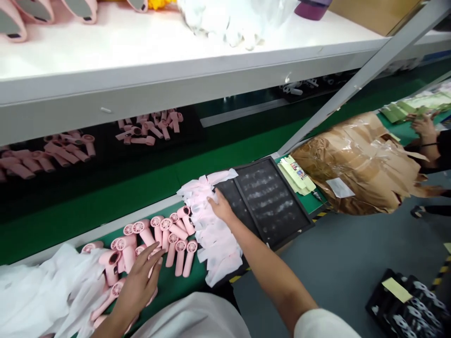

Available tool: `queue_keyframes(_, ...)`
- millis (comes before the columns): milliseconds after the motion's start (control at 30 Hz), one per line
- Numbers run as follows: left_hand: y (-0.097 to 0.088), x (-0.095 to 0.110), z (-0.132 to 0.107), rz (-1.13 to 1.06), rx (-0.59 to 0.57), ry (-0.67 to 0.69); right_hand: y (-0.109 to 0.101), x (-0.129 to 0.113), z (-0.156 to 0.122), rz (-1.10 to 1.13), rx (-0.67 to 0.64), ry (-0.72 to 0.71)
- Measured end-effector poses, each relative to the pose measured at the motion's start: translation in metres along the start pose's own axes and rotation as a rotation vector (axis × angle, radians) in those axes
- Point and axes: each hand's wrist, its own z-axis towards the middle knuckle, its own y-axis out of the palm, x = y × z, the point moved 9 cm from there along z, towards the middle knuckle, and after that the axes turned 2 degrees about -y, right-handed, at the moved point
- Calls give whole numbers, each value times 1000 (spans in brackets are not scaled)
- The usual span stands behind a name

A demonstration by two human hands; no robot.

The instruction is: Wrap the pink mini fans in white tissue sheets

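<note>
My left hand (141, 280) hovers over or rests on loose pink handheld fans (168, 230), its fingers stretched out and slightly apart; whether it touches one is unclear. Round grilles and stick handles show on these fans, which lie on the green bench top. Farther right, my right hand (221, 206) lies against a row of pink fans in thin white sleeves (214, 234), thumb and forefinger apart and the other fingers partly hidden. That row covers the left part of a black tray (273, 199). White sleeves (45, 286) lie heaped at lower left.
Right of the tray are pale green boxes (296, 174) and a large brown paper bundle (355, 159). A white shelf (141, 75) overhangs the bench, with more pink fans (151, 127) beneath. A co-worker's hand (424, 127) works far right. A black crate (405, 300) stands on the floor.
</note>
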Motion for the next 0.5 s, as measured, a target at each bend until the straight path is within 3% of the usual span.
queue_keyframes(100,-9,-8,-22,-26,3,-59,-19,25,-29,88,21,62)
queue_keyframes(300,-4,-17,-47,-59,-43,-109,0,50,-79,198,-16,89)
queue_keyframes(400,-4,-23,-58,-67,-50,-121,-8,61,-91,240,32,84)
queue_keyframes(500,-9,-42,-74,-68,13,-177,-10,74,-106,264,46,94)
